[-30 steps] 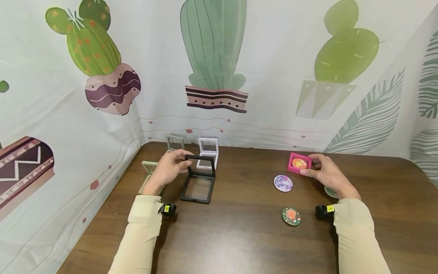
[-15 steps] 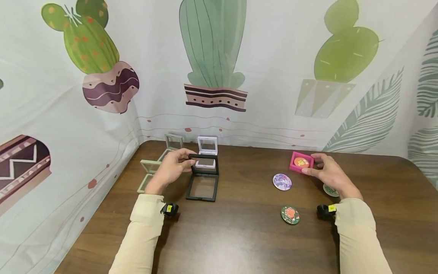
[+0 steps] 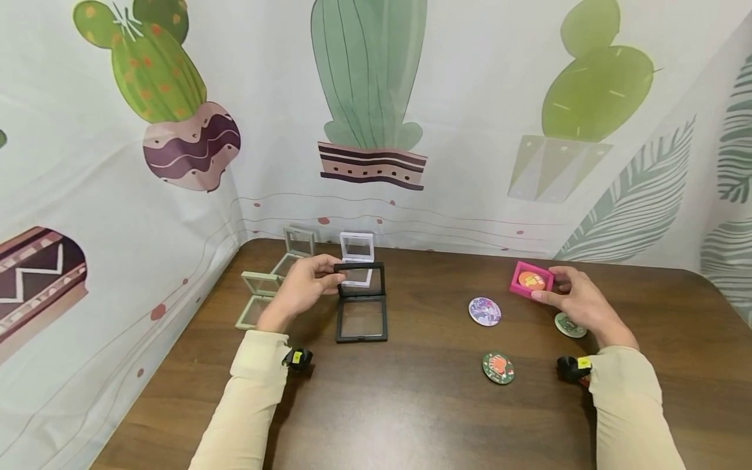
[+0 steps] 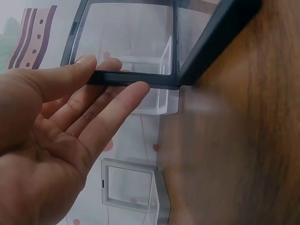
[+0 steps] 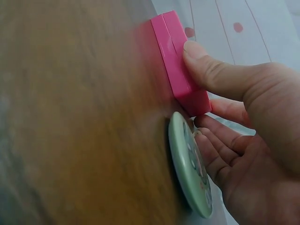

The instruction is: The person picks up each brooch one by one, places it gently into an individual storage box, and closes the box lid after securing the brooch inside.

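My left hand (image 3: 305,287) pinches the left edge of the raised lid of a black display frame (image 3: 361,297), which stands open on the table with clear film in both halves. In the left wrist view, thumb and fingers lie on either side of the frame's edge. At the right, my right hand (image 3: 581,300) grips a closed pink display frame (image 5: 172,51) by its right side. Inside it shows an orange round badge (image 3: 531,281). A pale green round badge (image 5: 190,164) lies close below the right fingers.
Behind the left hand stand open frames: white (image 3: 356,236), grey (image 3: 299,230) and light green (image 3: 239,321). A purple badge (image 3: 484,311) and a dark green badge (image 3: 498,368) lie on the wooden table (image 3: 411,391). A patterned cloth (image 3: 470,215) hangs behind.
The left hand has shifted the black frame to the right along the table. The right hand has moved the pink frame slightly right. The loose badges lie as before.
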Demonstrator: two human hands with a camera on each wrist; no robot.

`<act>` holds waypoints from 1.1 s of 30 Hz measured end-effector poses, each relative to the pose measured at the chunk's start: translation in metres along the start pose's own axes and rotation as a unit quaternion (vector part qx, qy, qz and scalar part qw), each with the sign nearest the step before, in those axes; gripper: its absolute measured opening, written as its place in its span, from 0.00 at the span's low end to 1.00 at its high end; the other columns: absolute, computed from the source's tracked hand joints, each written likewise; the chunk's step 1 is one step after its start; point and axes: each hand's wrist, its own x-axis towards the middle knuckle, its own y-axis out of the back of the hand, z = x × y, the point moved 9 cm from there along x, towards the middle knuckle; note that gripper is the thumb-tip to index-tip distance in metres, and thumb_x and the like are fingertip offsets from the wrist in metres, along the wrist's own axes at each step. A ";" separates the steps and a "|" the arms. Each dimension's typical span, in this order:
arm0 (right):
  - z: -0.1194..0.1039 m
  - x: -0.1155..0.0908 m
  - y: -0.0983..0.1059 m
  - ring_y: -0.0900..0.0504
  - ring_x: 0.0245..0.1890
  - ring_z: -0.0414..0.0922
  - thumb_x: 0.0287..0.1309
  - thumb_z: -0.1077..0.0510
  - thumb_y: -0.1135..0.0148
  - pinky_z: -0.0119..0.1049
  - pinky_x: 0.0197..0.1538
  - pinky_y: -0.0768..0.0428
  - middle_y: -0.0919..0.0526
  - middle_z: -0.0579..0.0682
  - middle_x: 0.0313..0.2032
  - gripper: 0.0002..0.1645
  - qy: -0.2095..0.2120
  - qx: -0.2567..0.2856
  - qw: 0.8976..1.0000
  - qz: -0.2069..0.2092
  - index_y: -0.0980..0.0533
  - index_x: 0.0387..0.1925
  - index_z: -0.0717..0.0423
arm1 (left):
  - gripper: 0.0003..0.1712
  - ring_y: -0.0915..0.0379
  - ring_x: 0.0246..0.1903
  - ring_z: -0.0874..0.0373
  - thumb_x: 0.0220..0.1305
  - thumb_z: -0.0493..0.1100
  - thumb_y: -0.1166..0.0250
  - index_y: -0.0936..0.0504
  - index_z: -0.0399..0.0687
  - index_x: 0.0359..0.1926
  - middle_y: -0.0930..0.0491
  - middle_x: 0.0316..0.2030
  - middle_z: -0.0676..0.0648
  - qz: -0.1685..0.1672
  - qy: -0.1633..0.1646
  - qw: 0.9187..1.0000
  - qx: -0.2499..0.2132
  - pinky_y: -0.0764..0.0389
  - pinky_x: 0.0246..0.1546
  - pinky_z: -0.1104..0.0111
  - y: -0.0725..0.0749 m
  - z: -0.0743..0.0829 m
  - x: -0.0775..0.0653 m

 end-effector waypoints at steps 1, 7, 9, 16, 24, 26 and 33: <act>0.001 0.000 0.000 0.34 0.66 0.73 0.71 0.42 0.31 0.69 0.64 0.29 0.38 0.78 0.68 0.54 -0.001 0.000 1.000 0.000 0.45 0.77 0.74 | 0.16 0.14 0.49 0.36 0.72 0.28 0.34 0.19 0.26 0.58 0.14 0.48 0.30 0.000 0.000 1.000 -0.001 0.11 0.43 0.63 -0.001 0.000 0.000; 0.003 -0.001 0.003 0.35 0.66 0.74 0.72 0.42 0.31 0.70 0.64 0.30 0.39 0.79 0.68 0.55 -0.004 -0.003 1.000 0.004 0.46 0.77 0.75 | 0.15 0.14 0.49 0.35 0.72 0.28 0.33 0.19 0.24 0.57 0.13 0.47 0.31 -0.003 -0.010 1.000 -0.006 0.11 0.44 0.62 -0.005 0.001 0.002; 0.003 -0.002 0.004 0.35 0.66 0.74 0.72 0.42 0.32 0.71 0.64 0.30 0.39 0.79 0.68 0.54 -0.002 -0.006 1.000 0.007 0.46 0.77 0.76 | 0.15 0.14 0.48 0.35 0.71 0.28 0.33 0.19 0.24 0.56 0.13 0.46 0.32 -0.003 -0.017 1.000 -0.005 0.11 0.45 0.60 -0.007 0.002 0.003; 0.007 -0.005 0.007 0.34 0.64 0.74 0.72 0.43 0.32 0.69 0.61 0.28 0.40 0.79 0.67 0.53 0.001 -0.005 1.000 0.016 0.46 0.76 0.76 | 0.15 0.13 0.47 0.36 0.71 0.28 0.32 0.18 0.26 0.56 0.12 0.46 0.33 0.000 -0.019 1.000 0.000 0.11 0.45 0.58 -0.010 0.007 0.003; 0.012 -0.007 0.010 0.33 0.63 0.73 0.74 0.45 0.33 0.67 0.59 0.28 0.40 0.80 0.66 0.50 0.005 -0.010 1.000 0.025 0.45 0.76 0.77 | 0.16 0.13 0.49 0.39 0.73 0.31 0.33 0.18 0.27 0.58 0.12 0.48 0.34 0.001 -0.005 1.000 0.007 0.12 0.47 0.59 -0.017 0.007 0.003; 0.013 -0.007 0.010 0.33 0.63 0.73 0.74 0.46 0.33 0.67 0.60 0.28 0.40 0.80 0.67 0.50 0.005 -0.011 1.000 0.026 0.45 0.76 0.77 | 0.16 0.13 0.49 0.40 0.73 0.31 0.33 0.18 0.27 0.58 0.12 0.48 0.34 0.004 -0.008 1.000 0.008 0.12 0.47 0.59 -0.018 0.008 0.003; 0.013 -0.009 0.013 0.33 0.62 0.74 0.74 0.46 0.34 0.68 0.59 0.28 0.40 0.80 0.65 0.51 0.005 -0.018 1.000 0.023 0.46 0.76 0.78 | 0.15 0.13 0.46 0.42 0.71 0.30 0.31 0.18 0.25 0.54 0.12 0.45 0.35 0.016 -0.029 0.999 0.017 0.11 0.45 0.58 -0.025 0.014 0.005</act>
